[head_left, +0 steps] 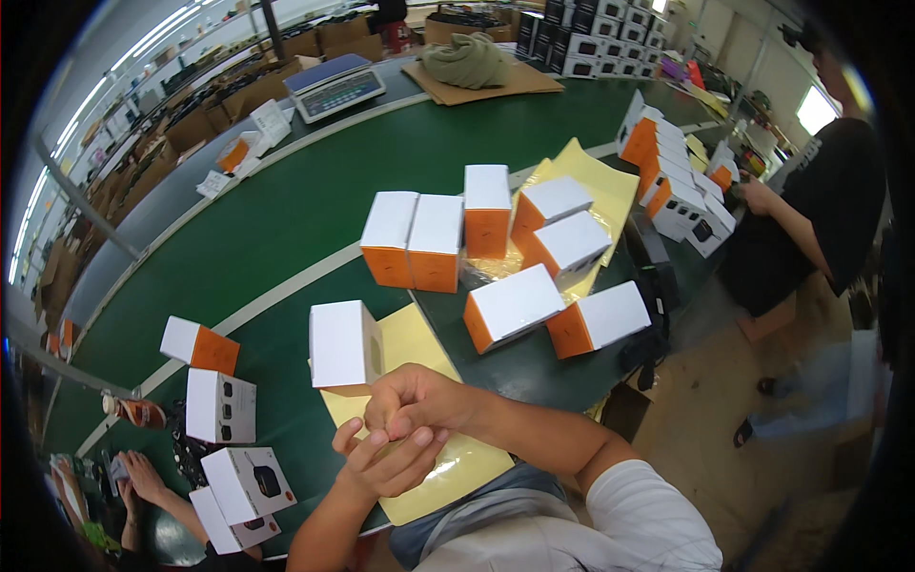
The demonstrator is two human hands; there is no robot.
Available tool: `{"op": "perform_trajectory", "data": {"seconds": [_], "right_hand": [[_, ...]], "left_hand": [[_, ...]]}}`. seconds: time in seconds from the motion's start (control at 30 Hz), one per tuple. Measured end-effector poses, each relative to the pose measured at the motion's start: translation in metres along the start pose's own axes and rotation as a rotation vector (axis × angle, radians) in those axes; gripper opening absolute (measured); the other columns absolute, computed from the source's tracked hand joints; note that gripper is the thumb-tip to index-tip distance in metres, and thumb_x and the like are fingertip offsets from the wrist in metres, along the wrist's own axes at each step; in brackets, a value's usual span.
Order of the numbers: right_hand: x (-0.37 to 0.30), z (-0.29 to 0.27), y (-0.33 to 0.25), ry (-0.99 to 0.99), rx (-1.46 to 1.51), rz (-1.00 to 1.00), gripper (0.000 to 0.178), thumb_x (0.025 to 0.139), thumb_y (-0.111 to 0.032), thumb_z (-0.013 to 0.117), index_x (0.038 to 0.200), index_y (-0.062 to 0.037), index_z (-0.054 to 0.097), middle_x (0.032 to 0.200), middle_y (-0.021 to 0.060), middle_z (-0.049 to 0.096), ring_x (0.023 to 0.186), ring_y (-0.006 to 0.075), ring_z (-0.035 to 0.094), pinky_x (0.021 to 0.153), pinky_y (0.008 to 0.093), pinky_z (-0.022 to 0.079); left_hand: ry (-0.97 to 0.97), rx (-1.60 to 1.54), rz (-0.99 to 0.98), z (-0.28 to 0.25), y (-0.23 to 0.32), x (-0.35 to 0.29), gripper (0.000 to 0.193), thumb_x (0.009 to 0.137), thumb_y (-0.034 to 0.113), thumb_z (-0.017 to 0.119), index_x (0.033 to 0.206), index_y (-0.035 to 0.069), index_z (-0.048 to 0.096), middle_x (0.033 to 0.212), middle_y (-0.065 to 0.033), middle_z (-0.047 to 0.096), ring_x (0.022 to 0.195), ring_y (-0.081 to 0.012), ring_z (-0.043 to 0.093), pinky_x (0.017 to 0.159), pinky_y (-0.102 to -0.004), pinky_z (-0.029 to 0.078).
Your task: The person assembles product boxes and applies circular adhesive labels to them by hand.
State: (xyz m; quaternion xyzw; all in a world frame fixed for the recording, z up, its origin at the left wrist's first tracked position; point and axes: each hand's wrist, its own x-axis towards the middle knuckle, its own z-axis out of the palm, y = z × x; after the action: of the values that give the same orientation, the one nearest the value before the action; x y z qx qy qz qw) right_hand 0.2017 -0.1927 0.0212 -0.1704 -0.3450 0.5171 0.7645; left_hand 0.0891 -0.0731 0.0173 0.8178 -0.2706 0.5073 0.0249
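My two hands meet above a yellow sheet (464, 467) at the table's near edge. My right hand (419, 398) is closed, its thumb and fingertips pressed together against the fingers of the other hand. Whatever is in that pinch, if anything, is hidden. Palm upward beneath it, my left hand (396, 465) has its fingers loosely stretched and apart, with nothing visible in them. Just beyond my hands a white box (340, 343) stands upright, partly on another yellow sheet (412, 341).
Ahead to the right, several white-and-orange boxes (515, 307) stand around yellow sheets (610, 195). More boxes (221, 405) line the left, near another person's hands (143, 477). A co-worker (805, 205) stands at right beside a box row (667, 172). A scale (335, 91) sits far back.
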Motion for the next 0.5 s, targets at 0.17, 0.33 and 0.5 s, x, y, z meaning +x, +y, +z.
{"op": "perform_trajectory", "data": {"seconds": [0.17,0.33,0.5], "right_hand": [[0.006,0.007,-0.002,-0.041,0.007,-0.057,0.022,0.093,-0.021,0.072,0.081,-0.006,0.061,0.078,-0.0005,0.062,0.065,0.003,0.052,0.055,0.0176,0.04],[0.006,0.011,-0.01,-0.028,-0.006,-0.002,0.026,0.096,-0.027,0.068,0.084,-0.0046,0.062,0.081,0.0001,0.064,0.068,0.0031,0.054,0.057,0.0164,0.043],[0.006,0.014,-0.012,0.022,0.008,0.053,0.031,0.099,-0.033,0.063,0.087,-0.004,0.062,0.084,0.001,0.065,0.068,0.0034,0.055,0.059,0.0162,0.044]], "left_hand": [[-0.004,0.003,-0.085,0.0,0.006,0.0,0.021,0.081,0.024,0.073,0.101,0.03,0.077,0.128,0.0123,0.059,0.134,-0.0189,0.038,0.109,-0.0449,0.031],[-0.022,0.032,-0.056,-0.002,0.001,0.0,0.021,0.084,0.022,0.067,0.101,0.028,0.077,0.13,0.0097,0.059,0.136,-0.0214,0.037,0.11,-0.0455,0.03],[-0.036,0.032,-0.072,-0.005,0.0,0.0,0.021,0.083,0.021,0.064,0.099,0.026,0.077,0.132,0.0043,0.06,0.138,-0.0259,0.035,0.111,-0.047,0.029]]}}
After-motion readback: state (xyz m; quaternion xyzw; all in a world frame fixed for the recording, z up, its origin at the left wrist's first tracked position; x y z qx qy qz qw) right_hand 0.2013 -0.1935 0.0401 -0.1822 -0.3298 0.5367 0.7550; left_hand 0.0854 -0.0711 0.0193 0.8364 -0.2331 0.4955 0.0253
